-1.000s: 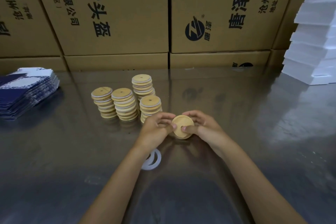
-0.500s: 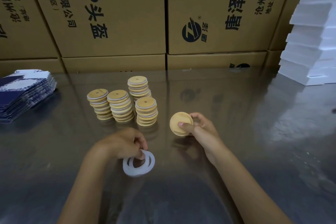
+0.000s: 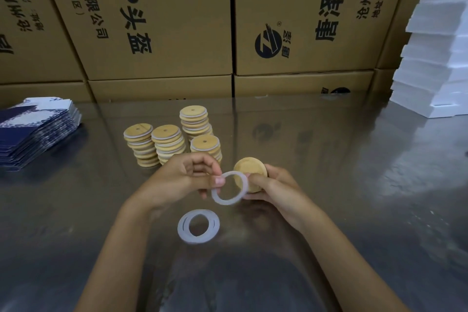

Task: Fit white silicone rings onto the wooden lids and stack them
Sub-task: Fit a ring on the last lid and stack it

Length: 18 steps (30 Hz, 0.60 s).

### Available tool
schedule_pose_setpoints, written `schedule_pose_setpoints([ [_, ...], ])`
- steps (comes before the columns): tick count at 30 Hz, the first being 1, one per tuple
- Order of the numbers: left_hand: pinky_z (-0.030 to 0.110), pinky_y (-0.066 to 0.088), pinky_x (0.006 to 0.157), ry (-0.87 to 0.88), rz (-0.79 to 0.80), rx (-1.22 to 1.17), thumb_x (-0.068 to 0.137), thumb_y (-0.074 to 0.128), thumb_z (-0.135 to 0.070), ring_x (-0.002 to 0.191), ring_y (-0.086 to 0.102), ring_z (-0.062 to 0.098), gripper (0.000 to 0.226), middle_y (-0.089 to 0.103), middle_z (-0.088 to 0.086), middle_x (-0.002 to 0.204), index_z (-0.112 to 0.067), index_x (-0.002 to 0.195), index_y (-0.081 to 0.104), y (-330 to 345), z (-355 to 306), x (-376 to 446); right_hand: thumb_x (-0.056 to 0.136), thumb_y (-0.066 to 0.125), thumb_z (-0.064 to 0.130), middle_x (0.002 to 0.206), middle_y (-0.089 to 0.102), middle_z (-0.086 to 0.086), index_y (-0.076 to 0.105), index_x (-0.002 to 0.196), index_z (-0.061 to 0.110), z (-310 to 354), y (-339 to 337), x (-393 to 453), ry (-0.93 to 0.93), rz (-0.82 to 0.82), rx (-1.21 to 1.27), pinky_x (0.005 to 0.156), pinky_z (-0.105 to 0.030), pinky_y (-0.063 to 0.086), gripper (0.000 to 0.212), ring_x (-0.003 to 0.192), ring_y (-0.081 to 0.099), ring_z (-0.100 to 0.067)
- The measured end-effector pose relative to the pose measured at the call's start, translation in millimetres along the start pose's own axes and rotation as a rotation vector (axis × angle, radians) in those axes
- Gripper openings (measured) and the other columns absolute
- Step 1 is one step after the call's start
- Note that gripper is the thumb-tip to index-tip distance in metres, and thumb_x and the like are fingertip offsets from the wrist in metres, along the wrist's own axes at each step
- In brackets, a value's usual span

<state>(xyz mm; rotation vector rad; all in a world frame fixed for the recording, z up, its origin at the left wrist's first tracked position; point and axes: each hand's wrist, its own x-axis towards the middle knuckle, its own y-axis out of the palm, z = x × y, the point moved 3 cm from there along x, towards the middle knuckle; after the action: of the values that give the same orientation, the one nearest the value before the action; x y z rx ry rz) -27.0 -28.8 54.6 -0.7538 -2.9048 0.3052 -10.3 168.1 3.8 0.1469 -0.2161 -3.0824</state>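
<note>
Head view: a white silicone ring (image 3: 229, 188) is pinched at its left edge between the thumb and curled fingers of the left hand (image 3: 183, 178), and is held up above the table (image 3: 354, 185) just in front of a wooden lid (image 3: 249, 172). The lid is gripped on edge by the right hand (image 3: 274, 185), with the thumb pressed across its face and the fingers curled behind it; the ring's right side overlaps the lid's face, though whether they touch cannot be told. More loose rings (image 3: 198, 226) are seen lying overlapped flat on the table below the hands. Four stacks of ringed lids (image 3: 172, 140) are stood close together behind the left hand. Cardboard boxes (image 3: 164, 20) are lined along the back, a pile of blue printed sheets (image 3: 35, 129) is set at far left, and white foam blocks (image 3: 435, 58) are stacked at far right
</note>
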Motion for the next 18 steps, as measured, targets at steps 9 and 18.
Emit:
schedule_pose_setpoints([
  [9, 0.02, 0.046, 0.049, 0.019, -0.289, -0.03, 0.074, 0.082, -0.011, 0.061, 0.059, 0.017, 0.01, 0.071, 0.012, 0.074, -0.009, 0.08, 0.074, 19.3, 0.7, 11.4, 0.102, 0.023, 0.061, 0.117, 0.066, -0.024, 0.058, 0.136, 0.006, 1.4, 18.7, -8.4, 0.201, 0.449, 0.145, 0.064, -0.033, 0.055, 0.074, 0.091, 0.065, -0.036],
  [18, 0.014, 0.046, 0.054, 0.034, -0.322, 0.125, 0.077, 0.08, -0.006, 0.063, 0.057, 0.011, 0.006, 0.069, 0.011, 0.074, -0.01, 0.08, 0.076, 24.8, 4.7, 14.0, 0.101, 0.046, 0.025, 0.115, 0.068, -0.027, 0.063, 0.123, 0.001, -2.1, 17.4, -10.8, 0.13, 0.446, 0.07, 0.069, -0.029, 0.057, 0.036, 0.095, 0.067, -0.031],
])
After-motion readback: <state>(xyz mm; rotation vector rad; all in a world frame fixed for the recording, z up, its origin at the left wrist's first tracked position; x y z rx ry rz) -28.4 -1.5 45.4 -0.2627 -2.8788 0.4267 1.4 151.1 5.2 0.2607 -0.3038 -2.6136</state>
